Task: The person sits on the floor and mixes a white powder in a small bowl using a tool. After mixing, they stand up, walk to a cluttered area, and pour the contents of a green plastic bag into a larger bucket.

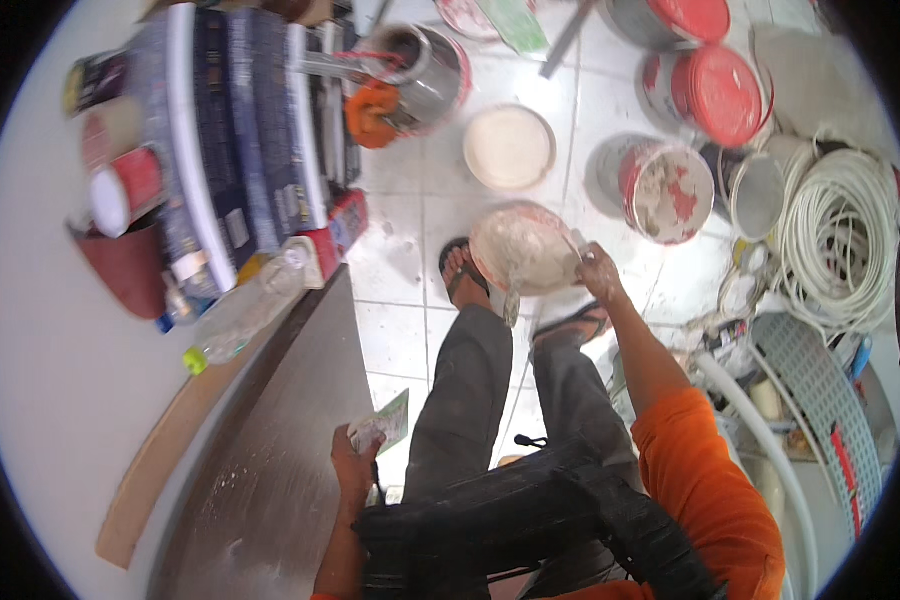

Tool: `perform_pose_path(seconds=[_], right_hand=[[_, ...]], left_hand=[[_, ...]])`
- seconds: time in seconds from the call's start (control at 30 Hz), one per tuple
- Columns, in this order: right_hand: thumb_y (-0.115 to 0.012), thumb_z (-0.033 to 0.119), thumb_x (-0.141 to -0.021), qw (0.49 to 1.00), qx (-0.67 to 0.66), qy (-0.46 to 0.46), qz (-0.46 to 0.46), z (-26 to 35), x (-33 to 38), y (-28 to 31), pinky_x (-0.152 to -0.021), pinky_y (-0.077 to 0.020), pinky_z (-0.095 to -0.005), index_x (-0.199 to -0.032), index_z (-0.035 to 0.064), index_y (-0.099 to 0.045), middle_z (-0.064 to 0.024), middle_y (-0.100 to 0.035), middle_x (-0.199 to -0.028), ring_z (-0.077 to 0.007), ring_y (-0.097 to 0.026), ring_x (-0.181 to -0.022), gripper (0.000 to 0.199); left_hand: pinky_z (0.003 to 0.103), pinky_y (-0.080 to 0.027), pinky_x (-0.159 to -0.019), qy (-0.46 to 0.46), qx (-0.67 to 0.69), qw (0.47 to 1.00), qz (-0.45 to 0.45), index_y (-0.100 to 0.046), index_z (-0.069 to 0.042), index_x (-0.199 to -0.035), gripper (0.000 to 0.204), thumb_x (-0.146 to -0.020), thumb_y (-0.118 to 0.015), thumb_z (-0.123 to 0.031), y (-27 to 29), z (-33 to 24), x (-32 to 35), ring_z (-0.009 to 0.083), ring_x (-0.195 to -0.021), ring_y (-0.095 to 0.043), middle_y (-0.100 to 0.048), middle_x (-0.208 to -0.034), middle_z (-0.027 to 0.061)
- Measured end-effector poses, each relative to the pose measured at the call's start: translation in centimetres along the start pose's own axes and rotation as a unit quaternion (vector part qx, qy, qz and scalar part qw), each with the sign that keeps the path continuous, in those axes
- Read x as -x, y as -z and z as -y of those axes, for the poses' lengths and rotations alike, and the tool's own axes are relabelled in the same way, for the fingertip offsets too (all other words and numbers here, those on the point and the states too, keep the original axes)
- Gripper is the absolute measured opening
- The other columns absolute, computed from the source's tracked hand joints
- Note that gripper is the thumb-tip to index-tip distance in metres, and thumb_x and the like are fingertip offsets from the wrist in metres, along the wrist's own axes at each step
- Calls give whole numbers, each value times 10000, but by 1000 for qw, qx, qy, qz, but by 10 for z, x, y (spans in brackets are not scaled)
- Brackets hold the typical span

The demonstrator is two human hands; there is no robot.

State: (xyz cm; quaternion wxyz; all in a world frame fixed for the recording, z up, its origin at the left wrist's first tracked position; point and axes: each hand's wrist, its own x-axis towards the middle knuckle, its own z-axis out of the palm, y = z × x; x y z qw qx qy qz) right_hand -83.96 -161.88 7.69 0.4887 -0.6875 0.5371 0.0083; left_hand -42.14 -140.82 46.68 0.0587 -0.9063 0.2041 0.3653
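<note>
My right hand (597,273) is closed on the right rim of a shallow round pan (525,240) smeared with pale, plaster-like paste. The pan is held out above my feet. A narrow paste-coated piece (512,303) sticks out past its near edge; what it is, I cannot tell. Low on the left, my left hand (358,458) grips a flat, pale green putty spreader (395,420) by its whitish, paste-smeared end. The spreader's free edge points up and to the right, beside my left leg.
A round cream lid (509,148) lies on the white tiled floor (390,330) beyond the pan. Paste-stained buckets (667,192) and coiled white cable (840,240) stand at right. Dark shelving (270,430) at left bears books (240,140) and a plastic bottle (250,312).
</note>
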Motion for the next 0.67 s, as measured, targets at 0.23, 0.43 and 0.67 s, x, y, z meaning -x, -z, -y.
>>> perform_pose_path(seconds=[0.23,0.43,0.67], right_hand=[[-594,44,-789,928,-320,-178,71,35,16,75,-731,-645,-420,-1079,-7,-560,-204,-675,-916,-303,-693,-837,296],[-646,50,-822,896,-390,-191,98,174,83,172,-778,-599,-386,-1031,1,-576,-136,-673,-928,-237,-687,-872,226],[-645,53,-806,947,-268,-35,175,328,210,276,-848,-615,-413,-1407,14,-521,-184,-702,-1119,-276,-703,-917,615]], left_hand=[[402,-558,-842,85,141,985,-49,-615,73,-1145,508,-777,-863,-173,-4,53,79,304,-935,-716,-726,-1021,208],[373,-559,-799,176,326,921,-121,-665,76,-1116,425,-797,-858,-127,-118,194,241,231,-880,-690,-738,-1024,154],[417,-568,-710,381,522,746,-161,-705,78,-1152,485,-816,-873,-228,-161,219,464,250,-794,-681,-749,-1013,163]])
